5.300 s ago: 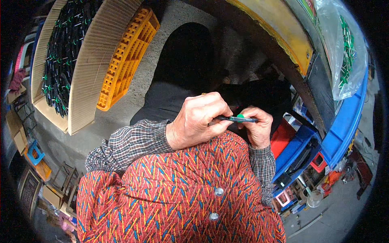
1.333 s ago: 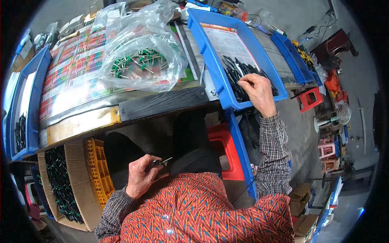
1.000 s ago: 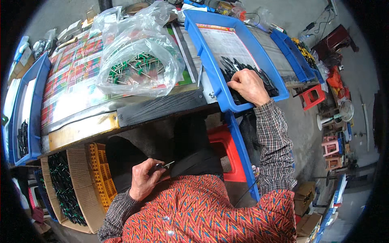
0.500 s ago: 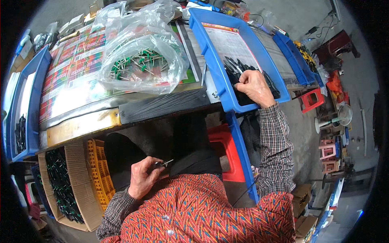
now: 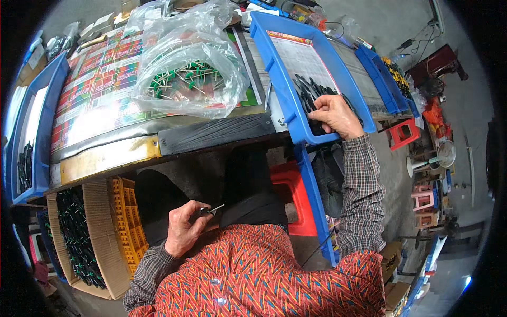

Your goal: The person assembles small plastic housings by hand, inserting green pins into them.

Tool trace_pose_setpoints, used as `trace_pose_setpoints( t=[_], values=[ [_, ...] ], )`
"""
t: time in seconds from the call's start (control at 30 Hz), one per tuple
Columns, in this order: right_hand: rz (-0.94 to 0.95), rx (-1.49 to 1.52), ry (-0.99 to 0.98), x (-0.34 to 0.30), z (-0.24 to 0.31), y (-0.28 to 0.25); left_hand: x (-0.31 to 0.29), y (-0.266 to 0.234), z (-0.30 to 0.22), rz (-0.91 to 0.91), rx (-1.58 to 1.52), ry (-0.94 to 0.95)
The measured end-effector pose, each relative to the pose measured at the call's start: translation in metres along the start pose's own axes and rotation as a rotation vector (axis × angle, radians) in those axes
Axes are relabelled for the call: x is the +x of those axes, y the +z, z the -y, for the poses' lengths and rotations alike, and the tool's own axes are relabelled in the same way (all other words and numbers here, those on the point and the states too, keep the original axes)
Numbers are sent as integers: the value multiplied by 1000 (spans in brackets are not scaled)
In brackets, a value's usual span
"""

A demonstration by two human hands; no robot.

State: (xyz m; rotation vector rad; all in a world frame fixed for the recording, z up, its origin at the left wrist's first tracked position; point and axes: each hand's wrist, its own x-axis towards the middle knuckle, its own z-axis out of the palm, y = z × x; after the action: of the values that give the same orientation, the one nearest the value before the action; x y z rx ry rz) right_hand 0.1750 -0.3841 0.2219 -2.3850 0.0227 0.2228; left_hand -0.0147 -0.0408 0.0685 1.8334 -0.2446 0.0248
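Above my lap, my left hand (image 5: 185, 224) is closed around a small black piece with a thin metal rod (image 5: 216, 208) sticking out toward the right. My right hand (image 5: 338, 116) reaches into the near end of a blue tray (image 5: 301, 130) on the bench. Its thumb and fingers are pinched together over a heap of slim black parts (image 5: 308, 90); whatever sits between the fingertips is too small to make out. A printed sheet (image 5: 298, 55) lines the far part of that tray.
A clear plastic bag (image 5: 227, 100) of green-headed metal pins (image 5: 193, 76) lies mid-bench. Another blue tray (image 5: 39, 182) stands at the left. Below it are a cardboard box (image 5: 97, 238) of black and green parts and a yellow crate (image 5: 129, 227). A red stool (image 5: 301, 206) is under the bench.
The view has shifted slightly. My right hand stays over the black parts, its fingers bunched a little differently. My left hand keeps hold of the rodded piece.
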Motion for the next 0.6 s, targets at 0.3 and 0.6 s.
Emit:
trace_pose_setpoints(
  t=[0.3, 0.6],
  values=[
    [71, 122, 17, -1, 0, -2, -2, -5, 0, 13, -26, -54],
    [99, 325, 19, 0, -3, 0, -4, -5, 5, -10, -40, -24]
  ],
)
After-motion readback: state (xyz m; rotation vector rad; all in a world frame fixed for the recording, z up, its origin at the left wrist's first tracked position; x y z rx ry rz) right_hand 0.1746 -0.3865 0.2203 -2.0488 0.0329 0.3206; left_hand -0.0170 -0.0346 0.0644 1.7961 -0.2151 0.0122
